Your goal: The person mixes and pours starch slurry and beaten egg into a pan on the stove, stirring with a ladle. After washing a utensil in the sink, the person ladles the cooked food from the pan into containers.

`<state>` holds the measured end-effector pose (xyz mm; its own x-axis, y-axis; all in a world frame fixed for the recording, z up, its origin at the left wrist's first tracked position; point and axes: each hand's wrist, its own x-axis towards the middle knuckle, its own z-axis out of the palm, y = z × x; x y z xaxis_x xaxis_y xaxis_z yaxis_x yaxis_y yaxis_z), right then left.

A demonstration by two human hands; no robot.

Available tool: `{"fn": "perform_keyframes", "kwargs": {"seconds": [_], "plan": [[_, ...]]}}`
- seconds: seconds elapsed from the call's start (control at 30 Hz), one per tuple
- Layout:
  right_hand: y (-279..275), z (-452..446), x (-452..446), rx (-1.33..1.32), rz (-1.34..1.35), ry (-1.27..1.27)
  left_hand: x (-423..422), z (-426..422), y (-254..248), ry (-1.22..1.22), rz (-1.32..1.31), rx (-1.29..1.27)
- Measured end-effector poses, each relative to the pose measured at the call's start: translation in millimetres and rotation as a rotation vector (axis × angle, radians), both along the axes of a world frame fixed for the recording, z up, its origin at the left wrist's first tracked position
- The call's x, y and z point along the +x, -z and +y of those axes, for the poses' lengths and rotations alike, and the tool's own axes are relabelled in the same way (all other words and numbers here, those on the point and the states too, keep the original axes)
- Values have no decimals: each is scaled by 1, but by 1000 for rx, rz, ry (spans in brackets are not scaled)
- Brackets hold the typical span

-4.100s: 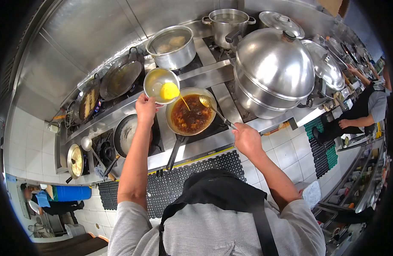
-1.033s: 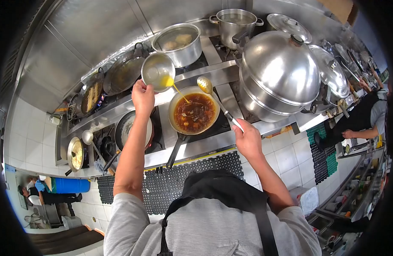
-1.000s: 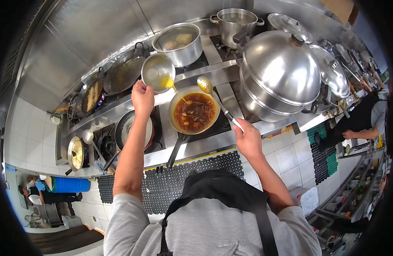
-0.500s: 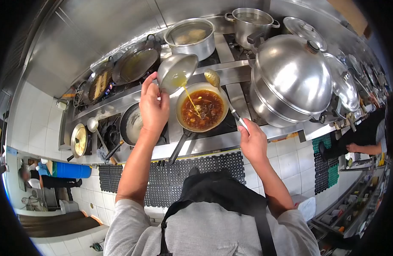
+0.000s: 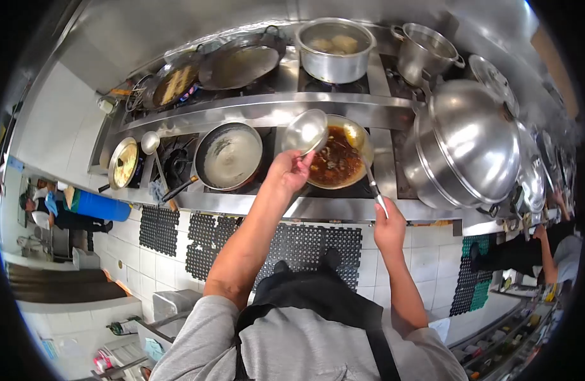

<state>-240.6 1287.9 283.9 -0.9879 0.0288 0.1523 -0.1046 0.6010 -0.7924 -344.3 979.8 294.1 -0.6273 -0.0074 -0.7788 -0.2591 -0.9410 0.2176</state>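
Observation:
My left hand (image 5: 288,171) grips a shiny metal bowl (image 5: 304,130) by its lower edge. The bowl is tilted over the left side of a frying pan (image 5: 366,166), and a little yellow liquid shows near its rim. Dark brown sauce (image 5: 333,159) with small pieces in it fills the pan. In my right hand (image 5: 390,225) is the pale handle end of a long ladle (image 5: 372,181). Its yellow-coated head reaches into the sauce at the pan's upper right. My left forearm and hand cover the pan's handle.
A frying pan with a whitish coating (image 5: 232,155) sits on the burner to the left. A small pan (image 5: 123,166) and a ladle (image 5: 151,143) lie farther left. A big domed steamer (image 5: 470,133) stands right. Pots (image 5: 335,63) and woks (image 5: 241,66) line the back. Another person (image 5: 546,244) stands far right.
The thin yellow stream from the bowl no longer shows. The bowl has come lower and nearer the pan. The ladle's head has moved from above the rim into the sauce. The view has shifted.

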Motion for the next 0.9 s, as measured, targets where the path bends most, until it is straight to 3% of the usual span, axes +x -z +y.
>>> {"fn": "perform_keyframes", "kwargs": {"seconds": [0.07, 0.13, 0.2, 0.27, 0.37, 0.53, 0.6, 0.77, 0.9], "plan": [[25, 8, 0, -133, -210, 6, 5, -10, -6, 53, 61, 109], [20, 16, 4, -938, -695, 88, 16, -19, -24, 93, 140, 182], [25, 8, 13, -1266, -793, 144, 33, -36, -42, 111, 216, 195], [28, -2, 30, -1412, -710, -17, 53, -64, -56, 130, 283, 215], [-11, -50, 58, -1534, -625, -217, 103, -129, -82, 81, 347, 205], [-91, -197, 111, -1419, -660, -598, 228, -276, -78, -29, 471, 4], [-105, -265, 130, -1349, -773, -747, 291, -324, -69, -165, 494, -226], [-104, -452, 181, -1053, -1205, -950, 442, -410, -43, -396, 258, -508], [-92, -574, 226, -779, -1454, -997, 541, -461, 16, -646, 81, -469]]}}
